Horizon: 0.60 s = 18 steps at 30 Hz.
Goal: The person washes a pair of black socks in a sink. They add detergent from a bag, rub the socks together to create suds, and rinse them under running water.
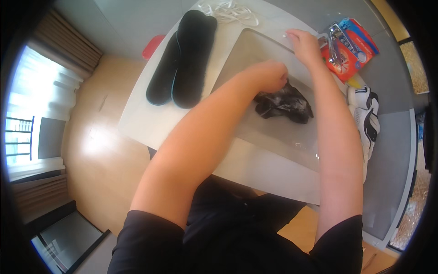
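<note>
My left hand (273,77) is curled at the top edge of a crumpled dark, shiny piece of cloth (285,104), its fingers closed on a raised fold. The cloth lies on a translucent grey tray or mat (246,51). Farther out, beyond the tray's far right edge, is my right hand (304,46), its fingers drawn together. A tiny pale spot shows at those fingertips; whether the hand holds something is unclear. A pair of black insoles (190,61) with blue edges lies left of the tray, overlapping each other.
White shoelaces (232,13) lie tangled at the far edge of the white table (171,132). Right of my right hand is an orange and blue packet (352,51) with a shiny clip-like object (335,44). White and black sneakers (366,120) stand beside my right forearm.
</note>
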### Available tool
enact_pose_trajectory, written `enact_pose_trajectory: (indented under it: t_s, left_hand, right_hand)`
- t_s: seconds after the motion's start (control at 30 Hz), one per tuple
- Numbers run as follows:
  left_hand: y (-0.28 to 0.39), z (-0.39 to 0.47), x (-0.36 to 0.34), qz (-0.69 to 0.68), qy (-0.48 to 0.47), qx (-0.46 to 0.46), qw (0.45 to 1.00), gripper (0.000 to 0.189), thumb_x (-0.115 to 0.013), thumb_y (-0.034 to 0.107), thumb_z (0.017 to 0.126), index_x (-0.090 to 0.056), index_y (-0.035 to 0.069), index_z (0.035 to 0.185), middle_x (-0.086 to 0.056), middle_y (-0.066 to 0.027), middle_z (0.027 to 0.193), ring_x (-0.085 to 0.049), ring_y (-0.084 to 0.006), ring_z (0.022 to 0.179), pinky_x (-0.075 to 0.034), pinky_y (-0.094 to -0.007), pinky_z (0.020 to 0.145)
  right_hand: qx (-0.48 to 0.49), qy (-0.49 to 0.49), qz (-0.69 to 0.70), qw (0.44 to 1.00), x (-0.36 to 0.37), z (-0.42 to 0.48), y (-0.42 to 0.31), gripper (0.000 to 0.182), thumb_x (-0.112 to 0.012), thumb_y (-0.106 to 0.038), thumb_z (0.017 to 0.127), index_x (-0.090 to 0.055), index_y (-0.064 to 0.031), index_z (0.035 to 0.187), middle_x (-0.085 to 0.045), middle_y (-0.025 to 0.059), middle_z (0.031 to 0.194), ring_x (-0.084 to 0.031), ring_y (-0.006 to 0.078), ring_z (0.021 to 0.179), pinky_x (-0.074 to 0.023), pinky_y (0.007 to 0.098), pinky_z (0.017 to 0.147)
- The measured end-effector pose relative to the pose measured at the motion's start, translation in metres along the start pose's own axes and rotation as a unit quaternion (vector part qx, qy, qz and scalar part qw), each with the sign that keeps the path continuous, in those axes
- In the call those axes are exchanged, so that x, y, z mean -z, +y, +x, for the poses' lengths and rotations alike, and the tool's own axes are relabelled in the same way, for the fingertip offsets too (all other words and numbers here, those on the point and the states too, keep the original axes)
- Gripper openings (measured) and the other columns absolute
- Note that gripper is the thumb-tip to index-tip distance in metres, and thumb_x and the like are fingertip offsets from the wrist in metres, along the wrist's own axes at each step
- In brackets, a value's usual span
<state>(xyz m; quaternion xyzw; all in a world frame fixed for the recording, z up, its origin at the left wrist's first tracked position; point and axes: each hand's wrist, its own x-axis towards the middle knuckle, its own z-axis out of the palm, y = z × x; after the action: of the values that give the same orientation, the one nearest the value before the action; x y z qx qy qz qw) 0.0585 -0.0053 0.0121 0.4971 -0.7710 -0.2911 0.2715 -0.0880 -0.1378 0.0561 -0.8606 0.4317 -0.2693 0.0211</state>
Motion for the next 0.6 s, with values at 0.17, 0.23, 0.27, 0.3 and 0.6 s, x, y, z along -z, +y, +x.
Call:
enact_pose_trajectory:
  t_s: [0.17,0.23,0.27,0.3,0.6]
  left_hand:
    - [0.003,-0.003,0.006,0.009,-0.010,0.016,1.000,0.017,-0.060,0.015,0.087,-0.073,0.004,0.090,-0.072,-0.0208,0.088,-0.068,-0.0398,0.087,-0.054,-0.0465,0.077]
    - [0.005,-0.004,0.009,0.005,-0.009,0.020,1.000,0.017,-0.060,0.015,0.088,-0.073,0.004,0.091,-0.072,-0.0208,0.090,-0.068,-0.0390,0.088,-0.054,-0.0460,0.078]
    - [0.005,-0.005,0.010,0.005,-0.014,0.025,1.000,0.018,-0.060,0.015,0.088,-0.073,0.004,0.092,-0.072,-0.0207,0.091,-0.068,-0.0388,0.089,-0.054,-0.0459,0.079]
    - [0.006,-0.004,0.010,0.003,-0.019,0.028,0.999,0.018,-0.060,0.016,0.088,-0.073,0.004,0.092,-0.072,-0.0207,0.092,-0.068,-0.0385,0.090,-0.054,-0.0458,0.079]
    - [0.001,-0.001,0.007,0.028,-0.029,0.034,0.999,0.018,-0.062,0.017,0.088,-0.073,0.005,0.096,-0.073,-0.0191,0.095,-0.068,-0.0380,0.093,-0.054,-0.0449,0.081]
  right_hand:
    - [-0.008,0.028,-0.018,0.999,0.002,-0.002,0.002,0.020,-0.063,-0.021,0.094,-0.075,-0.0100,0.106,-0.072,0.0190,0.098,-0.068,0.0396,0.094,-0.0539,0.0449,0.084]
    - [-0.036,0.016,-0.028,0.999,0.010,-0.005,-0.012,0.018,-0.065,-0.021,0.093,-0.074,-0.0088,0.103,-0.073,0.0179,0.094,-0.069,0.0387,0.090,-0.0540,0.0447,0.080]
    - [-0.050,0.009,-0.032,0.998,0.012,-0.006,-0.018,0.017,-0.065,-0.020,0.092,-0.074,-0.0082,0.102,-0.073,0.0173,0.091,-0.069,0.0382,0.087,-0.0540,0.0446,0.078]
    - [-0.048,0.014,-0.012,0.999,0.012,-0.008,-0.017,0.016,-0.066,-0.020,0.092,-0.073,-0.0077,0.100,-0.073,0.0166,0.089,-0.069,0.0378,0.085,-0.0538,0.0445,0.077]
    - [0.013,-0.057,0.019,0.998,0.035,-0.090,-0.030,0.021,-0.066,-0.018,0.092,-0.070,-0.0040,0.107,-0.070,0.0169,0.110,-0.064,0.0350,0.105,-0.0508,0.0412,0.090]
